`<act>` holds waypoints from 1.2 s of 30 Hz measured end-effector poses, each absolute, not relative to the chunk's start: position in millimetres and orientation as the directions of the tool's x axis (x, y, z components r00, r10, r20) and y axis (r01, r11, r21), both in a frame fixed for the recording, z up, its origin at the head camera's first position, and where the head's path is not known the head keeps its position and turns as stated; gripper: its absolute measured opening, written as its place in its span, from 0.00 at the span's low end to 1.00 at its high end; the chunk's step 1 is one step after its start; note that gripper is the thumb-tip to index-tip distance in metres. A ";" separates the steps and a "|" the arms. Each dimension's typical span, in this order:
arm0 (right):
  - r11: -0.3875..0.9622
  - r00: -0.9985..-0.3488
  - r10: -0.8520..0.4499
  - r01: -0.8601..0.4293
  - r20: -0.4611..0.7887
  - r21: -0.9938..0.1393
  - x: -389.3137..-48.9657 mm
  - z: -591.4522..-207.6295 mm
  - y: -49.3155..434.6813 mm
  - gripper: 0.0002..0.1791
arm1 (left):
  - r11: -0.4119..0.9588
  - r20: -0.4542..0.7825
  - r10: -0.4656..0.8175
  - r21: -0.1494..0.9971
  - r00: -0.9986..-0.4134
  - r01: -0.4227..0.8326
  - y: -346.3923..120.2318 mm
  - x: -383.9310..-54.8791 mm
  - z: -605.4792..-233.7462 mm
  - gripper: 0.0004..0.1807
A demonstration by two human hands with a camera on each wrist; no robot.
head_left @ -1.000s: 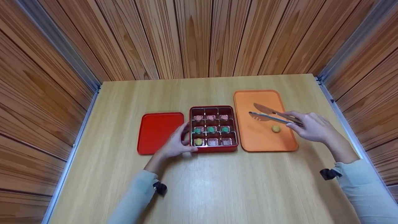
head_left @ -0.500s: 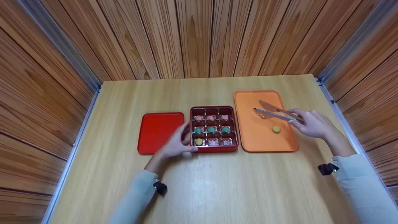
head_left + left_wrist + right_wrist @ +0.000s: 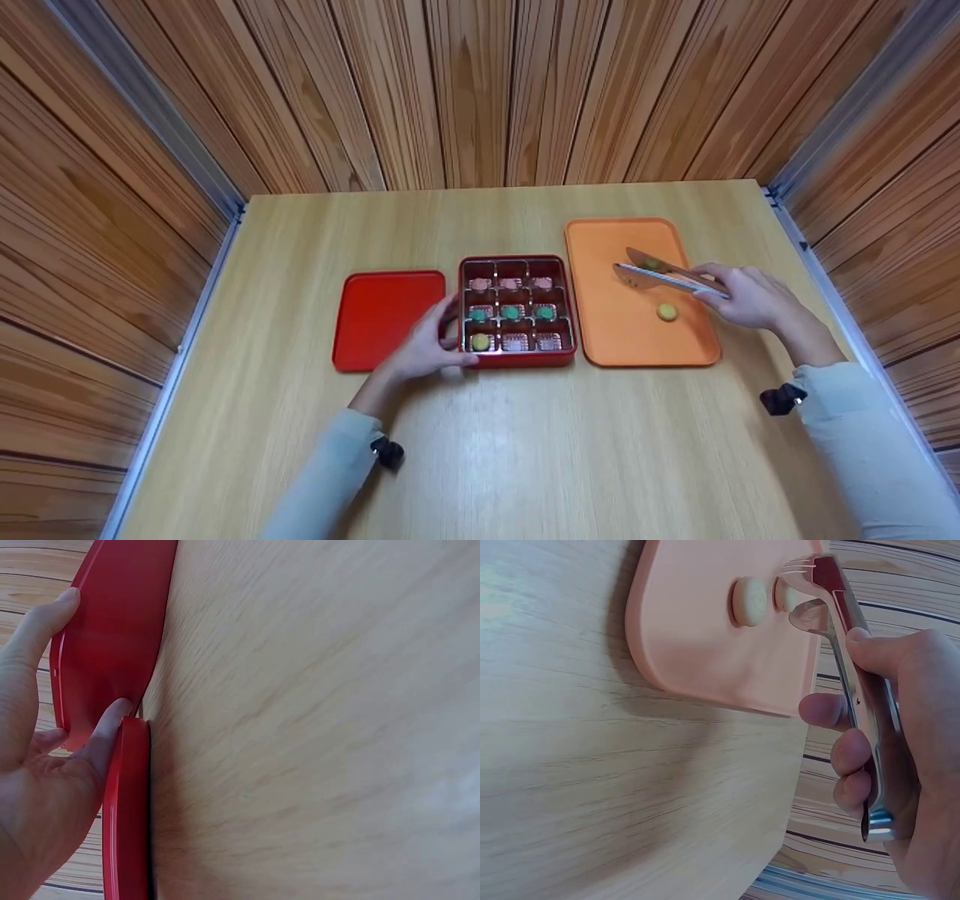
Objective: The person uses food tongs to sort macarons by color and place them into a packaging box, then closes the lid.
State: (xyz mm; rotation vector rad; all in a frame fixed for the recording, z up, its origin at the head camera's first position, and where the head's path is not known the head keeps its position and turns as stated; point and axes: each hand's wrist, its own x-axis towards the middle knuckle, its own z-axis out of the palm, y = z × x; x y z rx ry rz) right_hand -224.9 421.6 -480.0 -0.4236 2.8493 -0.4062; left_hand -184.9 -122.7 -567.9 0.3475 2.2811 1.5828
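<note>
My left hand (image 3: 424,346) holds the left front corner of a red divided box (image 3: 517,360), thumb at its front and fingers along the left side, as the left wrist view also shows. Pink pieces sit in its back row, green ones in the middle row, and a yellow cookie (image 3: 480,342) in the front left compartment. My right hand (image 3: 750,297) grips metal tongs (image 3: 679,281) over the orange tray (image 3: 630,345). Between the parted tong arms a yellow-green cookie (image 3: 651,264) shows. Another yellow cookie (image 3: 667,312) lies nearer on the tray, apart from the tongs.
A red lid-like tray (image 3: 375,315) lies flat left of the box, partly beneath my left forearm and hand in the head view. The orange tray stands close to the box's right side. Wood-plank walls (image 3: 480,97) rise behind and beside the wooden table (image 3: 495,450).
The tongs have shifted slightly right, and the cookie between their arms has come into sight. My right wrist has moved a little up and left. My left hand and the box stay put.
</note>
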 end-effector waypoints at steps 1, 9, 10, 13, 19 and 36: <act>0.921 -0.932 -0.311 -0.248 -0.186 -0.300 -225.3 -480.5 421.6 0.29 | 0.346 -0.136 0.389 0.938 -0.911 0.008 -122.5 -184.7 -567.9 0.64; 0.924 -0.931 -0.302 -0.233 -0.206 -0.302 -226.3 -482.7 423.7 0.29 | 0.355 -0.133 0.384 0.935 -0.914 0.013 -123.0 -184.7 -568.1 0.66; 0.924 -0.931 -0.302 -0.234 -0.204 -0.302 -226.2 -482.9 423.4 0.29 | 0.351 -0.135 0.385 0.936 -0.913 0.010 -123.1 -184.7 -568.1 0.66; 0.921 -0.930 -0.312 -0.246 -0.194 -0.302 -226.1 -483.3 422.9 0.27 | 0.344 -0.138 0.387 0.939 -0.912 0.003 -123.4 -184.7 -568.5 0.66; 0.911 -0.923 -0.331 -0.257 -0.198 -0.324 -226.1 -482.6 421.7 0.23 | 0.326 -0.129 0.400 0.945 -0.908 0.009 -123.3 -186.0 -570.3 0.66; 0.893 -0.924 -0.318 -0.217 -0.212 -0.395 -222.8 -471.9 422.8 0.25 | 0.338 -0.133 0.397 0.941 -0.908 0.009 -122.4 -185.5 -569.4 0.66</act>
